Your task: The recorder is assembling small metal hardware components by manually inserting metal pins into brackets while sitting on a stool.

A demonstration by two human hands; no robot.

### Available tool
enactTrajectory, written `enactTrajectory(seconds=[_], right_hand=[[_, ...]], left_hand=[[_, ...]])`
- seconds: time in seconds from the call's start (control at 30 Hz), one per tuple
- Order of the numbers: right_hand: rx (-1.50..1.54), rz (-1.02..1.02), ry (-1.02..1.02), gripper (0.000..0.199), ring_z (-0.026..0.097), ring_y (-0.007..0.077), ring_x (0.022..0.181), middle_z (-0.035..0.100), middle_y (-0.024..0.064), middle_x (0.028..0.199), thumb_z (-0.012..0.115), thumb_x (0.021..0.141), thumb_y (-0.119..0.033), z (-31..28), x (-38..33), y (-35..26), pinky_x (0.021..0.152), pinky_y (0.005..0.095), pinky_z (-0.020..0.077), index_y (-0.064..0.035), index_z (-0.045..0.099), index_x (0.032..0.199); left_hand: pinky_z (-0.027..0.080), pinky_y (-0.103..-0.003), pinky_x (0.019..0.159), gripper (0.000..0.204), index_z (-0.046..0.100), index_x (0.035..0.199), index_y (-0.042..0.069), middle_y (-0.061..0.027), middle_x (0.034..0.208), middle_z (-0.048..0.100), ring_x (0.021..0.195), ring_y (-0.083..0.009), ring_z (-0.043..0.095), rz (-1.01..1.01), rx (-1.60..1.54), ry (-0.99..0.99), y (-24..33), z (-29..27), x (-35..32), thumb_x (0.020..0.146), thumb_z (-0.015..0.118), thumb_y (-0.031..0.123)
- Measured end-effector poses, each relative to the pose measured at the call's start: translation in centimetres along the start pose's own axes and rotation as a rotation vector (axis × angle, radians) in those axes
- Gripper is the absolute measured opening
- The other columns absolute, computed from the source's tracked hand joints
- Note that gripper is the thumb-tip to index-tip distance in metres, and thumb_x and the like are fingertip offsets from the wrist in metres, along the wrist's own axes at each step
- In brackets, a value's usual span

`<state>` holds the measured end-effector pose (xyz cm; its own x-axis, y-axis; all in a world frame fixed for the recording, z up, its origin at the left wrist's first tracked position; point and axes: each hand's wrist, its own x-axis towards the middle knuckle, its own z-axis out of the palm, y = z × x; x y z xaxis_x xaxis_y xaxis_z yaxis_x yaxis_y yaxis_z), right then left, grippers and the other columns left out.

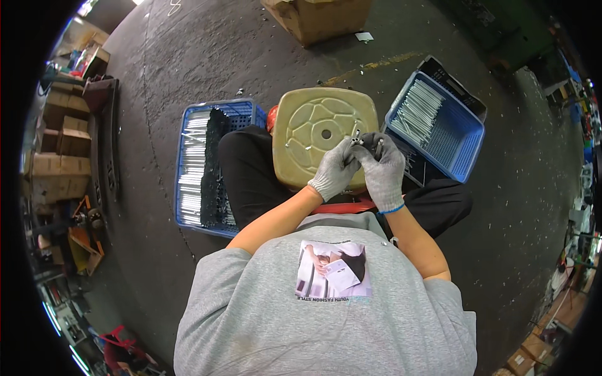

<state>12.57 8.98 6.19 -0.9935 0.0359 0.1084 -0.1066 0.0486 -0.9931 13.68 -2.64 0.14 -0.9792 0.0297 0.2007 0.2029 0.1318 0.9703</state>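
Observation:
My gloved left hand [337, 168] and gloved right hand [384, 169] meet above the right front part of a yellowish plastic stool [301, 109]. Both have their fingers closed. Small silvery metal pieces [357, 141], like short tubes or rod ends, show at the left fingertips. Another thin metal piece [379, 148] stands between the fingers of my right hand. Their full length is hidden by the gloves. A few tiny metal parts [308, 148] lie on the stool's top.
At the left, a blue crate [178, 207] holds many metal rods [193, 160] and black sheet material [214, 150]. Another blue crate [467, 160] at the right holds similar rods [419, 113], against a black crate [461, 88]. A cardboard box [323, 22] stands ahead on the dark floor.

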Motion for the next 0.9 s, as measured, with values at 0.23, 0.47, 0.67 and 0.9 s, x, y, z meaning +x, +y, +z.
enactTrajectory(seconds=[0.23, 0.47, 0.67, 0.9], right_hand=[[0.083, 0.353, 0.071, 0.012, 0.056, 0.0091, 0.064, 0.066, 0.0006, 0.075, 0.07, 0.081, 0.001, -4.9, 3.6, -1.9, 0.061, 0.0193, 0.045, -0.0025, 0.069, 0.092], [-0.405, 0.024, 0.162, 0.012, 0.061, 0.0174, 0.067, 0.069, 0.0045, 0.078, 0.069, 0.082, -0.005, -15.3, 14.9, 3.8, 0.064, 0.0294, 0.0482, -0.0027, 0.069, 0.094], [-0.957, 0.022, -0.074, 0.022, 0.064, 0.0393, 0.081, 0.071, 0.0147, 0.088, 0.063, 0.076, -0.01, -18.5, 18.5, 17.7, 0.074, 0.0443, 0.0502, -0.0044, 0.068, 0.096], [-1.12, 0.059, -0.218, 0.016, 0.064, 0.0408, 0.075, 0.068, 0.0204, 0.084, 0.061, 0.081, -0.013, -17.0, 20.4, 22.3, 0.072, 0.0469, 0.0513, -0.0037, 0.067, 0.094]], left_hand=[[0.041, -0.023, 0.056, 0.017, 0.062, 0.105, 0.004, -0.0003, 0.073, 0.056, 0.06, -0.0101, 0.047, -0.203, -0.039, -0.231, 1.4, 1.2, 1.4, 0.09, 0.055, 0.005], [0.035, -0.022, 0.05, 0.018, 0.062, 0.103, 0.004, 0.0006, 0.067, 0.05, 0.053, -0.0076, 0.041, -0.602, -0.333, -0.196, 3.2, 2.0, 1.8, 0.099, 0.051, 0.019], [0.034, -0.022, 0.05, 0.021, 0.06, 0.104, 0.005, -0.001, 0.07, 0.051, 0.055, -0.0079, 0.042, -0.771, -0.562, -0.096, 2.6, 2.8, 3.1, 0.101, 0.048, 0.022], [0.038, -0.022, 0.054, 0.016, 0.06, 0.103, 0.004, -0.0028, 0.075, 0.054, 0.06, -0.0095, 0.045, -0.669, -0.41, -0.107, 2.4, 1.7, 4.7, 0.1, 0.046, 0.012]])
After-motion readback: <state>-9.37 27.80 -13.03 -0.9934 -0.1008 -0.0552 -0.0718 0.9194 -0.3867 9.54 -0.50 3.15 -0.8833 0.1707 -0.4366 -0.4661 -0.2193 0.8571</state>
